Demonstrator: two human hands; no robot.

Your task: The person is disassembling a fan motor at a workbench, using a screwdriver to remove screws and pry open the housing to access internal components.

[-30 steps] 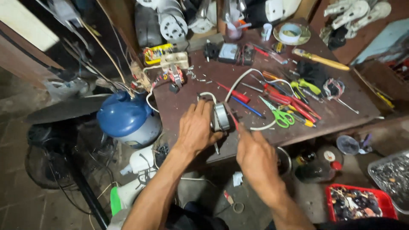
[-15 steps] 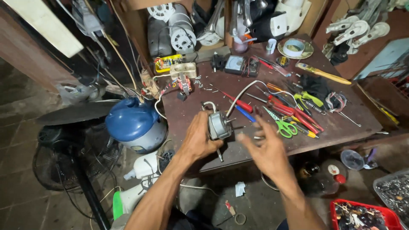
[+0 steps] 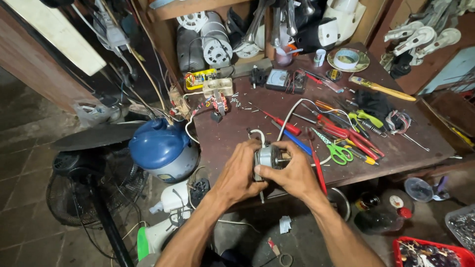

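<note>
Both hands grip one small cylindrical grey metal motor [image 3: 268, 157] at the near edge of the dark brown wooden counter [image 3: 415, 143]. The left hand [image 3: 241, 173] wraps the left side of the housing with its fingers closed over it; the right hand [image 3: 293, 174] clamps the right side, thumb across the front face, fingers curled around the body. The motor is held just above the counter edge, partly over the floor. Risk 1: a slip in either grip would likely drop the motor past the edge toward the tiled floor [image 3: 29, 237], because little of the counter lies beneath it. Risk 2: a white insulated wire [image 3: 289, 116] runs from the motor area toward the far side of the counter; twisting or pulling the housing could strain it. Whether it is joined to the motor cannot be told from this view. Risk 3: loose tools lie just right of the right hand, including a red-handled screwdriver [image 3: 286, 127], a blue-handled screwdriver [image 3: 295, 142] and green-handled scissors [image 3: 338, 151]. A sideways move of the right wrist could sweep them off the counter or snag the wire. Risk 4: the thin metal shaft [image 3: 261, 197] projecting below the hands may catch the counter edge if the motor is lowered carelessly. The blue domed plastic housing [image 3: 162, 148] stands left of the counter, near the left forearm.
</note>
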